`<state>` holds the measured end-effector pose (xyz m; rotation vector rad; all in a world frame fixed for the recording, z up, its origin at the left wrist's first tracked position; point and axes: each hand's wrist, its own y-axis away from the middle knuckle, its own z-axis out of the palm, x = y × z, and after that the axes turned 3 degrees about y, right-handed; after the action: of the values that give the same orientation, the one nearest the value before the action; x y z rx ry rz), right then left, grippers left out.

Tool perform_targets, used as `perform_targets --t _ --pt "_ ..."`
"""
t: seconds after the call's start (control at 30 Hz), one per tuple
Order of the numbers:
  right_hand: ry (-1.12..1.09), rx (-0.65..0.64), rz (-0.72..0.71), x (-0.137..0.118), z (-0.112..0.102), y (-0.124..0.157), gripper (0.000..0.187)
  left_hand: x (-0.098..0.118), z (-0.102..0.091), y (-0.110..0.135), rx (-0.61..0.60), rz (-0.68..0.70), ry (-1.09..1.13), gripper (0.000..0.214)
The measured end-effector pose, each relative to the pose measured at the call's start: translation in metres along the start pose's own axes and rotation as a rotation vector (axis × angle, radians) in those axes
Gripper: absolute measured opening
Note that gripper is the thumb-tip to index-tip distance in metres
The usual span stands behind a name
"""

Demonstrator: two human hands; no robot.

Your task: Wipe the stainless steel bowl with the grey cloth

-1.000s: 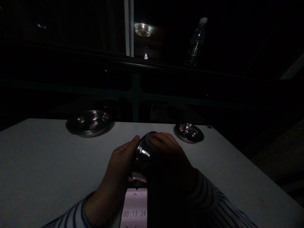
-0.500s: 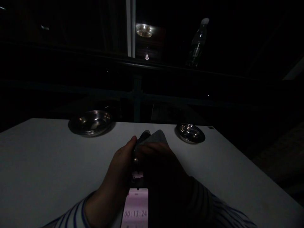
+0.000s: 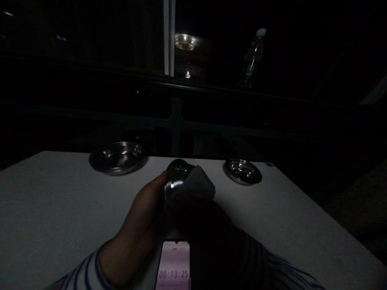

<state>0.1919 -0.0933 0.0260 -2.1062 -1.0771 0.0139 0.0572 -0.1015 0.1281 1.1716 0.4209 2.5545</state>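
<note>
Nearest the person, a pink-lit phone [image 3: 174, 266] lies flat on the white tabletop [image 3: 60, 201] between two striped sleeves, showing a running timer. Just beyond it the left hand [image 3: 145, 213] is closed around the left side of a small round steel bowl [image 3: 175, 177], thumb up along its rim, holding it tipped on edge above the tabletop. Which way its mouth faces is lost in the dark. A grey rough-textured pad [image 3: 195, 185] lies against the bowl's right side, touching it. The right hand [image 3: 198, 211] sits directly beneath the pad in deep shadow. I cannot tell whether its fingers are closed on it. So the bowl sits between the hands, with the left hand bearing it and the pad meeting it from the right.

Farther back, a wide shallow steel bowl [image 3: 117, 157] rests to the left and a smaller steel dish [image 3: 243, 170] to the right, both well apart from the hands. Beyond the table edge, a clear plastic bottle [image 3: 253, 58] and a round glass dish [image 3: 184, 42] stand on a dark ledge.
</note>
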Motion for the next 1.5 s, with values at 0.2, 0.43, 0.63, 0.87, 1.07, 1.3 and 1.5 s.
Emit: perform_targets --t 0.2,0.43,0.63,0.87,1.07,1.3,1.5 --pt "-0.011 -0.002 0.008 0.001 0.007 0.000 0.031 -0.003 -0.003 -0.002 -0.019 -0.028 -0.078 0.024" --pt "-0.092 0.022 0.066 0.005 -0.019 -0.017 0.033 -0.008 -0.004 -0.003 0.062 0.257 -0.269 0.032" --pt "-0.183 0.249 0.245 0.028 -0.037 -0.020 0.035 -0.010 -0.004 -0.003 0.132 0.392 -0.390 0.033" --pt "-0.362 0.231 0.487 0.038 -0.041 -0.017 0.028 -0.009 -0.002 -0.003 0.176 0.408 -0.391 0.034" --pt "-0.161 0.128 0.187 0.012 -0.029 -0.020 0.026 -0.011 -0.005 -0.007 0.185 0.399 -0.428 0.037" --pt "-0.183 0.275 0.292 0.029 -0.039 -0.019 0.029 -0.010 -0.001 -0.003 0.205 0.403 -0.441 0.043" --pt "-0.184 0.270 0.314 0.023 -0.040 -0.021 0.029 -0.011 -0.001 0.000 0.134 0.360 -0.454 0.044"
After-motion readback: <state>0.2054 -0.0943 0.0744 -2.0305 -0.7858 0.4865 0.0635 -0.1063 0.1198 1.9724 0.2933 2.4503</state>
